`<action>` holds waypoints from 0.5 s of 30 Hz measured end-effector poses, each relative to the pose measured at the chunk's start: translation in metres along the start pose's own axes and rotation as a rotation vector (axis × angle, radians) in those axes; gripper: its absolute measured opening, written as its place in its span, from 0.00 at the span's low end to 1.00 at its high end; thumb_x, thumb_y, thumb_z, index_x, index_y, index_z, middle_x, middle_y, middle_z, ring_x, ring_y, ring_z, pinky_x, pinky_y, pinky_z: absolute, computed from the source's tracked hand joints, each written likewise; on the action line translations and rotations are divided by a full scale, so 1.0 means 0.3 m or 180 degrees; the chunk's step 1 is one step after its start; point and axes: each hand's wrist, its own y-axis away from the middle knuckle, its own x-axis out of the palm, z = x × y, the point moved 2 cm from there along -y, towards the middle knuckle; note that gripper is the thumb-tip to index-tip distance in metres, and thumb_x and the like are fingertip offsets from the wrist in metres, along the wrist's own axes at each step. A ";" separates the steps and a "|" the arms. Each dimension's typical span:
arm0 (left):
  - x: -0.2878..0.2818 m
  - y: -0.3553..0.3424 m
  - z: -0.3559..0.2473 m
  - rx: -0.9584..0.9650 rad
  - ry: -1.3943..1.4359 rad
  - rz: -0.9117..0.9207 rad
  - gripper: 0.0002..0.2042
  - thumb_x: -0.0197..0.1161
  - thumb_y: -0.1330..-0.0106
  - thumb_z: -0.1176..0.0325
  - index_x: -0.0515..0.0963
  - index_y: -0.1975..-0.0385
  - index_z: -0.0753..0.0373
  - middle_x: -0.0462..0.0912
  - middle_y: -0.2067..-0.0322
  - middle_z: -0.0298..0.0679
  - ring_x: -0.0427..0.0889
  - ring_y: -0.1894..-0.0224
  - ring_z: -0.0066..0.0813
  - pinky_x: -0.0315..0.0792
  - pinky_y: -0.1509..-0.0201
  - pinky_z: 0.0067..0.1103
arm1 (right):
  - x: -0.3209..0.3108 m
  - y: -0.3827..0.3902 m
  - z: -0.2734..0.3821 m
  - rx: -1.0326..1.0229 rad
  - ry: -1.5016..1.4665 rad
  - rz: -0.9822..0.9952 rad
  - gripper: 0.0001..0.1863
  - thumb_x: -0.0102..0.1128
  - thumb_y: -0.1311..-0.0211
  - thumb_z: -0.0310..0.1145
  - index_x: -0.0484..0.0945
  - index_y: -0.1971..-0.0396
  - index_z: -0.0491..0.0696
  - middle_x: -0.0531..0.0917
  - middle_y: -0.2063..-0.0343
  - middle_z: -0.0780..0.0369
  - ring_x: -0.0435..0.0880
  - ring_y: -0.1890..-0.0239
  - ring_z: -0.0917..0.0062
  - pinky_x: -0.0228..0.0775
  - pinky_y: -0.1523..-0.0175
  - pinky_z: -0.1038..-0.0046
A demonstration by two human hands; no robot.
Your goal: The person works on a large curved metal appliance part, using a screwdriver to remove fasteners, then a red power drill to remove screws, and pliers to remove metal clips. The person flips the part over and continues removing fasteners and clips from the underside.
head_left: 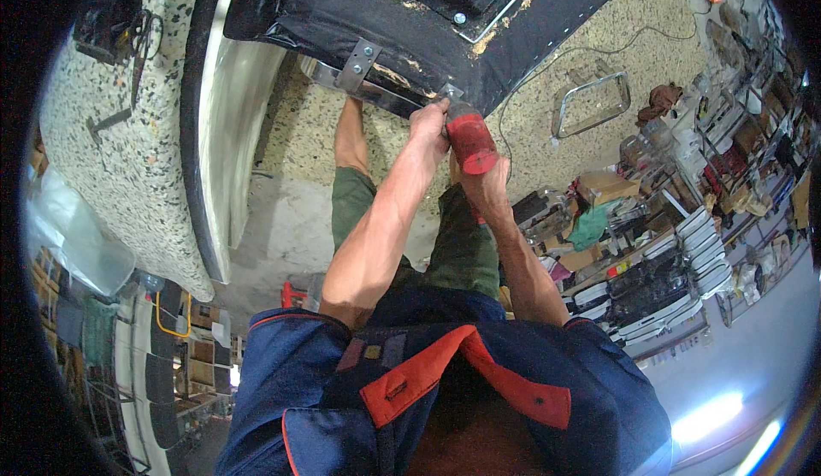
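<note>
My right hand (486, 187) is wrapped round the handle of a red and dark power driver (470, 138), whose nose points away from me at the edge of an upturned seat. Against the front end of the driver, my left hand (430, 125) has its fingers pinched together; what lies between them is hidden. A small metal bracket (453, 92) shows just beyond the driver's nose. The upturned seat (342, 10) has a torn black cloth underside. Farther left on it, a flat metal plate (359, 64) is bolted over a chromed bar (385, 97).
A loose chromed frame (592, 104) lies to the right on the speckled surface, near a thin cable (564, 51). At left, a T-shaped tool (120, 119) and dark-handled scissors (150, 33) rest on another speckled surface. Stacked parts (658, 279) and cartons crowd the right side.
</note>
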 end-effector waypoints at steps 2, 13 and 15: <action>-0.007 -0.002 -0.003 -0.0018 0.0145 0.0077 0.12 0.55 0.22 0.66 0.78 0.49 0.68 0.85 0.54 0.45 0.86 0.55 0.41 0.81 0.50 0.43 | -0.038 -0.020 0.028 0.0100 -0.0131 0.0071 0.23 0.65 0.39 0.30 0.77 0.42 0.52 0.88 0.58 0.53 0.88 0.57 0.51 0.80 0.57 0.57; -0.022 -0.097 0.021 -0.0307 0.0892 0.0272 0.11 0.55 0.21 0.64 0.79 0.51 0.65 0.85 0.56 0.45 0.87 0.55 0.40 0.83 0.49 0.41 | -0.179 -0.117 0.103 0.0598 0.0436 0.0592 0.23 0.72 0.46 0.41 0.82 0.50 0.50 0.88 0.64 0.48 0.87 0.57 0.48 0.80 0.51 0.50; -0.027 -0.093 0.022 -0.0213 0.0787 0.0386 0.13 0.54 0.22 0.62 0.78 0.49 0.64 0.86 0.56 0.45 0.87 0.56 0.41 0.82 0.48 0.40 | -0.108 -0.097 0.050 0.0542 0.0291 0.0492 0.23 0.72 0.46 0.41 0.82 0.51 0.49 0.88 0.65 0.48 0.88 0.58 0.49 0.80 0.52 0.51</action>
